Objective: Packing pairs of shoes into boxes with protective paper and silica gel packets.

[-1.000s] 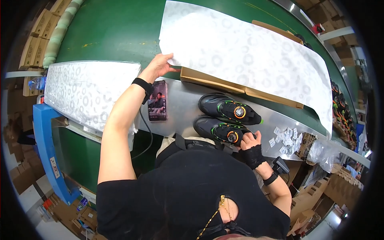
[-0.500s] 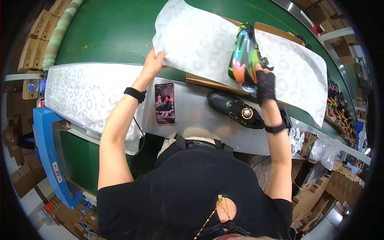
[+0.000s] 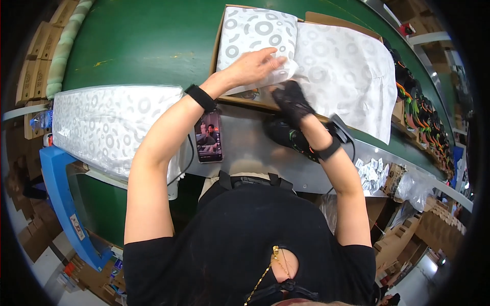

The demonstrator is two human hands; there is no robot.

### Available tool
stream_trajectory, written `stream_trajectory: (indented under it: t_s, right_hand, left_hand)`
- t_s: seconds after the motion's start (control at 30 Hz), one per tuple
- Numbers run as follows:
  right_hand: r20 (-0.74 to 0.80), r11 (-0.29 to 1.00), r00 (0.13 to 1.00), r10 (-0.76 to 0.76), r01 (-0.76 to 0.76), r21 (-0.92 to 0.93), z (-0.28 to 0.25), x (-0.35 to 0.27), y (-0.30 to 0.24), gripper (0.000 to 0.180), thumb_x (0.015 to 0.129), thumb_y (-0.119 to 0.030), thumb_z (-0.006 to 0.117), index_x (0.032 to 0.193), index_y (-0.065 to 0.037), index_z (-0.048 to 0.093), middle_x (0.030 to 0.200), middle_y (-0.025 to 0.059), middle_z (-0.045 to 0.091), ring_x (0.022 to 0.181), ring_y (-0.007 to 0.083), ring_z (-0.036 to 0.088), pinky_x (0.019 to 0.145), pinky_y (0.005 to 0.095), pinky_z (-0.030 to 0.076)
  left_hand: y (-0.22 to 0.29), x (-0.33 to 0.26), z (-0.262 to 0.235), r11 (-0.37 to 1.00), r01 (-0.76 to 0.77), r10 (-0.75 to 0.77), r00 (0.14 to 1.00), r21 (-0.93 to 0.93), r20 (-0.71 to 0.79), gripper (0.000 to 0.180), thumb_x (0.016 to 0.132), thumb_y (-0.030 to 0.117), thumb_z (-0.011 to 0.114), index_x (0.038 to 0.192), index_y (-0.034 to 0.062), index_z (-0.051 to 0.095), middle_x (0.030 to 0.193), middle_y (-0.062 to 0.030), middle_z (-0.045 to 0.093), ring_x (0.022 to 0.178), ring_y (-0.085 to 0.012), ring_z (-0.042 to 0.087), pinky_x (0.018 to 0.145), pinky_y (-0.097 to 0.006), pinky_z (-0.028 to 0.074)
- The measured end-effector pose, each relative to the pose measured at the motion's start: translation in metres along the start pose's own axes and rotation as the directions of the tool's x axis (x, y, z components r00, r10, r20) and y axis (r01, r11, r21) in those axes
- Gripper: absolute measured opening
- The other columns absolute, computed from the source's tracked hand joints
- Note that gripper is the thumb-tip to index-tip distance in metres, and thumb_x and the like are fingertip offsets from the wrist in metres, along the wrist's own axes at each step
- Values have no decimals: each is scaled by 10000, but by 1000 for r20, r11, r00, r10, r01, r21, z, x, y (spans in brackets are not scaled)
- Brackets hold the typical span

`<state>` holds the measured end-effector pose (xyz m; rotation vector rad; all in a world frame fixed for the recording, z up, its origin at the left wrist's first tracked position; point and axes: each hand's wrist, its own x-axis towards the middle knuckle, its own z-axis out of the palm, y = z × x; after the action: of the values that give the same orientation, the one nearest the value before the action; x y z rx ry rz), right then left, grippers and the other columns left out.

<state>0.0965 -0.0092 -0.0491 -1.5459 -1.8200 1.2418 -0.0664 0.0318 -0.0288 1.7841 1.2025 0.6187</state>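
- Head view, centre: the left hand (image 3: 253,65) lies flat with spread fingers on a folded flap of white tissue paper with grey rings (image 3: 258,38), pressing it down into the open cardboard shoe box (image 3: 217,46) at about 12 o'clock on the green belt (image 3: 143,46).
- The right hand (image 3: 291,99), in a black fingerless glove, reaches down at the front edge of the box, just under the paper; I cannot tell if it grips something or only pushes.
- The paper looks very light, thin and soft — it will crease and tear easily, so I judge it is best taken by an edge or held with a flat palm, not pinched hard.
- A dark shoe (image 3: 286,133) lies on the grey metal counter (image 3: 245,153) just below the right wrist; it seems firm and not heavy.
- A phone (image 3: 209,137) with a lit screen lies on the counter at about 9 o'clock from the shoe.
- At 9 o'clock — a thick stack of the same ringed paper (image 3: 109,122).
- At 3 o'clock, small white packets (image 3: 371,171) lie in a heap; beyond them a row of colourful shoes (image 3: 416,104) follows the belt.
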Motion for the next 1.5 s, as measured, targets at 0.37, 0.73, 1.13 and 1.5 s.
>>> stream_trajectory:
  t_s: [0.37, 0.73, 1.13, 1.5]
  right_hand:
    - [-506, 956, 861, 53, 103, 276, -106, -108, 26, 372, 842, -104, 524, 1179, 12, 417, 1109, 130, 509, 923, 167, 553, 767, 247, 422]
    - [-240, 769, 955, -174, -21, -639, -54, -194, 47, 734, 615, -144, 724, 1245, -5, 375, 805, 106, 549, 746, 261, 530, 769, 365, 398]
    - [-87, 816, 948, -308, 216, -536, -43, -180, -15, 561, 599, -90, 705, 1112, -61, 479, 699, 101, 561, 630, 269, 540, 683, 349, 428]
    - [-384, 614, 481, -789, 585, -530, -94, -159, -116, 274, 761, -13, 587, 1012, -15, 477, 911, 115, 546, 797, 255, 542, 836, 380, 388]
  left_hand:
    - [-44, 41, 49, 396, -323, -77, 921, 860, 381, 583, 708, 534, 564, 1130, 133, 546, 1293, -139, 364, 1241, -274, 290, 942, -629, 169]
    - [-18, 2, 36, 846, -287, 305, 952, 450, 34, 400, 722, 342, 639, 974, 39, 570, 969, -142, 544, 936, -293, 513, 826, -455, 364]
    - [43, -136, 111, 867, -399, 419, 908, 299, -5, 720, 547, 308, 759, 1094, -36, 440, 1056, -174, 449, 999, -323, 437, 831, -401, 362]
    - [38, -150, 34, 891, -54, -75, 962, -450, -264, 780, 511, 138, 827, 1154, 18, 402, 1079, -71, 503, 988, -172, 500, 870, -297, 403]
